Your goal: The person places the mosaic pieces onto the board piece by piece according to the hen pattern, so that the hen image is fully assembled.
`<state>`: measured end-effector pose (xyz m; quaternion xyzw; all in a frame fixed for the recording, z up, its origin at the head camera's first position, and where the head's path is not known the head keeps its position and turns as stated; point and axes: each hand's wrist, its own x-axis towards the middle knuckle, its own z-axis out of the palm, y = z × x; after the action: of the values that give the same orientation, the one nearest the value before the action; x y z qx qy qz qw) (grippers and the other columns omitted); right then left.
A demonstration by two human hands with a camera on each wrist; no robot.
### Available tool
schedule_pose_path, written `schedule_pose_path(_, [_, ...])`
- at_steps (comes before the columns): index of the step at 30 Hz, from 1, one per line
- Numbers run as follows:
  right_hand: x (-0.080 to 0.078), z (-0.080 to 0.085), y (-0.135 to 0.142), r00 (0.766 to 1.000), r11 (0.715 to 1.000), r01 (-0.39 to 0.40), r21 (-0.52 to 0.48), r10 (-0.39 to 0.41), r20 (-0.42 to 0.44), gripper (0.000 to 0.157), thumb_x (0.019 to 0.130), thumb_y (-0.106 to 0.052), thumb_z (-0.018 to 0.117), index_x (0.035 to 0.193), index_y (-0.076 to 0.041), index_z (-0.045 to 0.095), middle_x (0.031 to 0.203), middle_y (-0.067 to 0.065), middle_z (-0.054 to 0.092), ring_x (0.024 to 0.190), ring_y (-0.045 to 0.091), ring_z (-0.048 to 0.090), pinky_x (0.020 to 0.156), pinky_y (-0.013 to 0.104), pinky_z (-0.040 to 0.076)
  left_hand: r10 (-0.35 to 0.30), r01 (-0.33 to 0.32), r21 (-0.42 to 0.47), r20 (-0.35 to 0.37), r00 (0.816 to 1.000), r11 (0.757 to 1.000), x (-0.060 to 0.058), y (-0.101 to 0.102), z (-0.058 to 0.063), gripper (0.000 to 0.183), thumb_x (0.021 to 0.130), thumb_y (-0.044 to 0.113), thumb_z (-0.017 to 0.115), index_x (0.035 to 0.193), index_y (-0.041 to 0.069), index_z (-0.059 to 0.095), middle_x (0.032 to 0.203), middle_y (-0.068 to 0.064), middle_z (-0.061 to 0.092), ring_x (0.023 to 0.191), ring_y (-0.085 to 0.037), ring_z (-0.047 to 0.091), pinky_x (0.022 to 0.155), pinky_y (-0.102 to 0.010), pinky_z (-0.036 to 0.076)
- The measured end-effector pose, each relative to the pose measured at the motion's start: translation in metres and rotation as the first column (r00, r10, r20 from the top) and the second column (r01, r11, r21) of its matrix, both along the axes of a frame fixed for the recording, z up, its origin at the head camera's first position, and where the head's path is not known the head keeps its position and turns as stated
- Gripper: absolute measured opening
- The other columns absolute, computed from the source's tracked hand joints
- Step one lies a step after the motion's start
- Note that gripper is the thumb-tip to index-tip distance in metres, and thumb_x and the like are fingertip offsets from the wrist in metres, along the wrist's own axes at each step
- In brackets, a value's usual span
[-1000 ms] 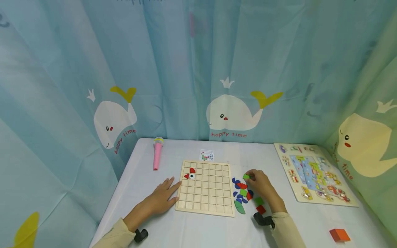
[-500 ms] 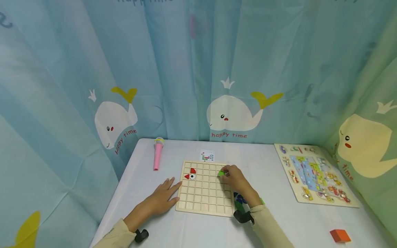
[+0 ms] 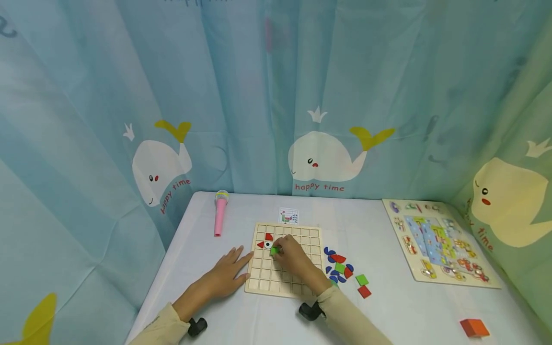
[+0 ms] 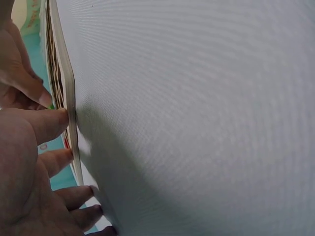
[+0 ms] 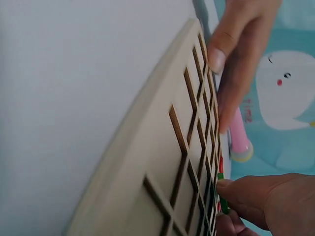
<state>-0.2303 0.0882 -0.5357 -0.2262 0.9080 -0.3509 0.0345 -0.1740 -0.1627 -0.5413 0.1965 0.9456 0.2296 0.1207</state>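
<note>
My right hand (image 3: 293,258) pinches a green square tile (image 3: 274,250) over the wooden grid board (image 3: 263,286), just below and right of a round eye tile (image 3: 268,245). Beside the eye tile on the board sit a red triangle (image 3: 260,245) and a red quarter-circle (image 3: 269,236). In the right wrist view, thumb and fingers hold the green tile (image 5: 223,196) edge-on, close over the grid. Spread fingers of my left hand (image 3: 224,276) touch the board's left edge; in the left wrist view, thumb and index fingertips rest against the board's side (image 4: 69,93).
Right of the board lie several loose blue, red and green pieces (image 3: 338,263). A small picture card (image 3: 288,216) lies behind the board, and a pink toy microphone (image 3: 220,215) at back left. A picture puzzle board (image 3: 440,244) and an orange block (image 3: 475,328) are at right.
My right hand has carried the green tile leftward from beside the loose pieces, across the board to near the eye tile. My left hand has stayed at the board's edge.
</note>
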Motion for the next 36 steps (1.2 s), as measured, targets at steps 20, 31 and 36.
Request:
schedule_pose_path(20, [0.005, -0.003, -0.019, 0.991, 0.996, -0.057, 0.069, 0.065, -0.120, 0.010, 0.092, 0.004, 0.077, 0.100, -0.001, 0.073, 0.100, 0.009, 0.064, 0.093, 0.021, 0.065, 0.082, 0.034, 0.060, -0.008, 0.008, 0.003, 0.000, 1.000, 1.000, 0.000, 0.000, 0.001, 0.061, 0.109, 0.034, 0.058, 0.164, 0.015, 0.040, 0.171, -0.023, 0.028, 0.159, -0.046, 0.022, 0.126, -0.066, 0.024])
schedule_pose_path(31, [0.013, -0.001, -0.009, 0.988, 0.994, -0.023, 0.109, 0.039, -0.148, 0.010, 0.094, -0.003, 0.078, 0.103, -0.005, 0.077, 0.106, 0.007, 0.064, 0.096, 0.020, 0.062, 0.082, 0.036, 0.059, 0.006, -0.006, 0.000, 0.005, 1.000, 1.000, 0.000, 0.002, 0.003, 0.061, 0.109, 0.034, 0.058, 0.164, 0.015, 0.040, 0.171, -0.023, 0.028, 0.159, -0.046, 0.021, 0.126, -0.066, 0.023])
schedule_pose_path(36, [0.022, 0.006, 0.021, 0.992, 0.993, 0.037, 0.108, -0.024, -0.122, 0.017, 0.093, -0.003, 0.079, 0.109, -0.007, 0.075, 0.103, 0.007, 0.065, 0.092, 0.017, 0.059, 0.081, 0.038, 0.056, 0.014, -0.014, -0.009, 0.013, 1.000, 1.000, 0.000, 0.002, 0.003, 0.061, 0.109, 0.035, 0.058, 0.164, 0.016, 0.040, 0.172, -0.022, 0.027, 0.160, -0.045, 0.021, 0.126, -0.065, 0.022])
